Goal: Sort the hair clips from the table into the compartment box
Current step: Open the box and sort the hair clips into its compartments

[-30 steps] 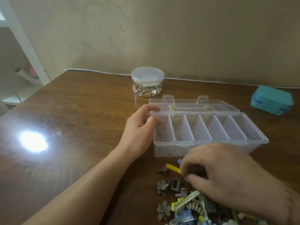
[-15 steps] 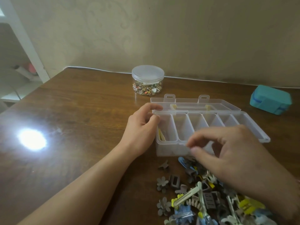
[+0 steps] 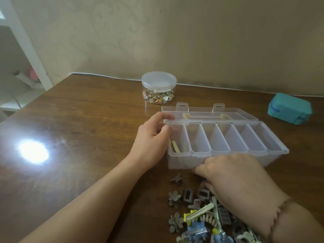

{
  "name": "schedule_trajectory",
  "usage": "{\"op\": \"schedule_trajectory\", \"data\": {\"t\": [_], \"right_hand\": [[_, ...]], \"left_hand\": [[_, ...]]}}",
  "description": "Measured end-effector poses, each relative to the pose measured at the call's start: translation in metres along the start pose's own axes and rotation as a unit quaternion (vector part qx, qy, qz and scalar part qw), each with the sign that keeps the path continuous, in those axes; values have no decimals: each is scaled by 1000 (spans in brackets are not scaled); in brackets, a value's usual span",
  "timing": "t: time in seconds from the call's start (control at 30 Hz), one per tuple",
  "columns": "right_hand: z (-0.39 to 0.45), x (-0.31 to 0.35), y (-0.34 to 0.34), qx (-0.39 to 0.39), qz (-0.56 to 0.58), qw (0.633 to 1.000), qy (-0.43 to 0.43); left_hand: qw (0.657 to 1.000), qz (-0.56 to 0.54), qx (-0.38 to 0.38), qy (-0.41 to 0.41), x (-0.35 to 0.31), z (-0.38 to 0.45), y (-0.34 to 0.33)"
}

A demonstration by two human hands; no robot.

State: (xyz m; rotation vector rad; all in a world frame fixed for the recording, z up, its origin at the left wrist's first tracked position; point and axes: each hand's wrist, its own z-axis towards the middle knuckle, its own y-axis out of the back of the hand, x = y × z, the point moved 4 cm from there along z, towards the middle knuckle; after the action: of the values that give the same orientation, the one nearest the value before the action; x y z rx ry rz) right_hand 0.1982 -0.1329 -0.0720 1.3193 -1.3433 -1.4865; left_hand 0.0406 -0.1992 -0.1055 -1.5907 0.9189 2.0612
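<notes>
Since half a second earlier, when it hovered over the box with fingers pinched, my right hand (image 3: 233,179) had dropped back to the pile of hair clips (image 3: 198,218) at the near edge of the table (image 3: 78,137). It lay palm down over the clips just in front of the box, fingers curled toward them; I could not tell whether they had closed on one, since the hand hid its own fingertips. Grey flower clips and small rectangular ones lay loose to its left. Beyond them stood the compartment box (image 3: 224,151), lid folded back, with yellow clips (image 3: 175,146) in its leftmost compartment and the others looking bare. My left hand (image 3: 152,142) gripped the box's left rim, thumb and forefinger curled round the corner. Farther back sat a lidded jar (image 3: 158,87) and a teal case (image 3: 289,108). I judged sorting barely begun; next, one clip had to be singled out and carried to a fitting compartment.
</notes>
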Motion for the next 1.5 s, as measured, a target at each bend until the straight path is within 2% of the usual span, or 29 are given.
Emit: {"op": "schedule_trajectory", "data": {"t": [0.1,0.17,0.23,0.3,0.33,0.4,0.47,0.57,0.63,0.7,0.77,0.8,0.87,0.9,0.93,1.17,1.33,1.5], "right_hand": [[-3,9,1,-3,-24,999,22],[-3,15,5,-53,-12,998,44],[-3,11,7,-111,57,991,51],[-3,7,13,-132,184,973,35],[-4,5,19,-143,274,951,14],[-5,-4,32,-182,453,872,-34],[-2,-13,43,-228,542,805,-79],[11,-20,47,-267,551,782,-119],[20,-18,39,-235,542,797,-124],[18,-14,37,-232,480,839,-108],[5,-8,45,-239,417,876,-45],[-2,-2,48,-204,379,903,-3],[-14,10,42,-54,269,960,57],[-19,14,35,10,215,974,75],[-22,14,31,36,178,980,83],[-23,16,30,41,157,983,83],[-22,17,30,7,164,981,104],[-21,-6,43,0,330,941,72]], "left_hand": [[1000,15,-9,-8,0,1,0],[1000,18,-12,-12,-1,-1,0],[1000,13,-14,-16,-1,-1,0],[1000,4,-13,-19,-1,-2,-1],[1000,1,-15,-21,-1,-1,-1],[1000,1,-17,-23,0,0,-1],[1000,4,-15,-21,0,1,-1],[1000,7,-11,-20,1,1,0],[1000,10,-11,-25,0,1,1],[999,14,-8,-34,0,1,2],[999,10,-5,-32,1,2,3],[1000,10,-5,-28,1,2,4],[1000,9,-2,-20,1,1,3],[1000,9,0,-18,1,1,3],[1000,9,2,-17,1,1,2],[1000,7,0,-22,2,2,2],[1000,0,7,-19,2,3,1],[1000,-4,4,-23,2,2,2]]}}
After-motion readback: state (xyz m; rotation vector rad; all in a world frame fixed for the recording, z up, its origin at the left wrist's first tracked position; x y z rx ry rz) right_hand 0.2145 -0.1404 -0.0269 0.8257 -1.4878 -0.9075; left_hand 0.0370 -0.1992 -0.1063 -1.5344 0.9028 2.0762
